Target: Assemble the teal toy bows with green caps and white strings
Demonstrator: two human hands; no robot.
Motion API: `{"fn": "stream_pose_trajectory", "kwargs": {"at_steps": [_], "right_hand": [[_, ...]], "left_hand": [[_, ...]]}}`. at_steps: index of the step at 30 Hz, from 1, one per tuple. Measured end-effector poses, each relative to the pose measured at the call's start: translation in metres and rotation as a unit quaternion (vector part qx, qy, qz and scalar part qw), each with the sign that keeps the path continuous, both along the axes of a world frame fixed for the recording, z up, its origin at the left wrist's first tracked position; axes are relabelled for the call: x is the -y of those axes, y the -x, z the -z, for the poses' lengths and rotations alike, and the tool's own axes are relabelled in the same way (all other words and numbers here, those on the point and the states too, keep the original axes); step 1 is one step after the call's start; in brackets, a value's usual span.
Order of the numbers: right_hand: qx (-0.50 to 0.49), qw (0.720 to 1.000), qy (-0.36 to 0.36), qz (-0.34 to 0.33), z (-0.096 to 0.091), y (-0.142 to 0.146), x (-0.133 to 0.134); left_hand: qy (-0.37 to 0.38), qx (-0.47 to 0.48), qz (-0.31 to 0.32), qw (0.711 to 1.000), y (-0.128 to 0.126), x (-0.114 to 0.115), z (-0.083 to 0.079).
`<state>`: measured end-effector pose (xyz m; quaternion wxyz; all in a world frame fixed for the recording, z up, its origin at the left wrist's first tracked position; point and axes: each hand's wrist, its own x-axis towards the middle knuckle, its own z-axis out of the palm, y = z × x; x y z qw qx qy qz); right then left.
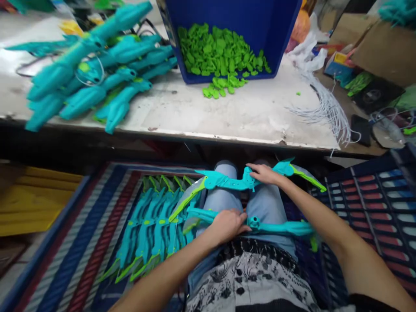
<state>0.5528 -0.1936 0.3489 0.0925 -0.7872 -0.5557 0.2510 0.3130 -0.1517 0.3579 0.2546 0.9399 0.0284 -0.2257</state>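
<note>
Across my thighs lies a teal plastic toy bow (227,182) with bright green limb ends and clear inserts. My right hand (264,174) is closed around its middle grip. Closer to my waist rests a second teal toy bow (282,228), turned edge-on. My left hand (229,224) curls over its middle, with the fingertips partly hidden. Beside my left leg, several matching toy bows (149,223) lie side by side in a row on a striped woven surface (87,216).
On the white worktable (195,115) a pile of teal toy bow parts (97,78) stands left. A tipped blue bin (234,13) spills small green plastic pieces (224,47). White strings (334,110) hang at the table's right edge. A yellow sheet (39,199) is far left.
</note>
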Motion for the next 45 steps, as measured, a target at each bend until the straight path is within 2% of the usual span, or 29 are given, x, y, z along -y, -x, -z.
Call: {"fn": "stream_pose_trajectory", "kwargs": {"at_steps": [4,7,9,11,13,15,17,19,21,23,25,27,32,36,38,42,45], "right_hand": [[0.086,0.992,-0.087,-0.03,-0.016,0.004,0.005],[0.115,0.973,-0.197,-0.017,-0.041,-0.006,-0.019],[0.142,0.96,-0.242,0.004,-0.059,-0.019,-0.053],[0.167,0.955,-0.243,0.03,-0.074,-0.036,-0.099],[0.179,0.957,-0.219,0.057,-0.082,-0.053,-0.15],[0.18,0.962,-0.19,0.076,-0.085,-0.071,-0.2],[0.18,0.963,-0.18,0.09,-0.086,-0.09,-0.246],[0.181,0.96,-0.178,0.118,-0.086,-0.112,-0.283],[0.176,0.958,-0.165,0.156,-0.084,-0.133,-0.309],[0.162,0.961,-0.141,0.172,-0.081,-0.148,-0.321],[0.153,0.967,-0.142,0.142,-0.074,-0.15,-0.319],[0.158,0.968,-0.171,0.093,-0.067,-0.14,-0.303],[0.15,0.968,-0.2,-0.001,-0.059,-0.103,-0.226],[0.091,0.969,-0.217,-0.069,-0.067,-0.098,-0.168],[0.072,0.967,-0.239,-0.053,-0.071,-0.103,-0.149],[0.104,0.955,-0.272,0.061,-0.077,-0.11,-0.13],[0.139,0.949,-0.277,0.059,-0.076,-0.102,-0.127]], "left_hand": [[0.037,-0.06,-0.062,0.996,-0.002,-0.019,0.001],[0.051,-0.056,-0.054,0.996,-0.005,-0.024,0.006],[0.076,-0.014,-0.057,0.995,-0.007,-0.025,0.01],[0.096,0.078,-0.093,0.988,-0.009,-0.027,0.013],[0.06,0.194,-0.15,0.968,-0.012,-0.03,0.016],[-0.021,0.278,-0.185,0.942,-0.017,-0.037,0.022],[-0.09,0.307,-0.184,0.93,-0.026,-0.046,0.033],[-0.118,0.301,-0.173,0.93,-0.035,-0.058,0.047],[-0.122,0.298,-0.16,0.933,-0.043,-0.069,0.06],[-0.116,0.306,-0.152,0.932,-0.047,-0.079,0.067],[-0.107,0.32,-0.147,0.93,-0.05,-0.087,0.07],[-0.096,0.327,-0.149,0.928,-0.052,-0.092,0.068],[-0.079,0.325,-0.149,0.931,-0.054,-0.093,0.062],[-0.069,0.305,-0.148,0.938,-0.056,-0.091,0.055],[-0.06,0.29,-0.143,0.944,-0.058,-0.092,0.049],[-0.044,0.261,-0.124,0.956,-0.062,-0.095,0.034],[-0.037,0.248,-0.123,0.96,-0.064,-0.093,0.027]]}}
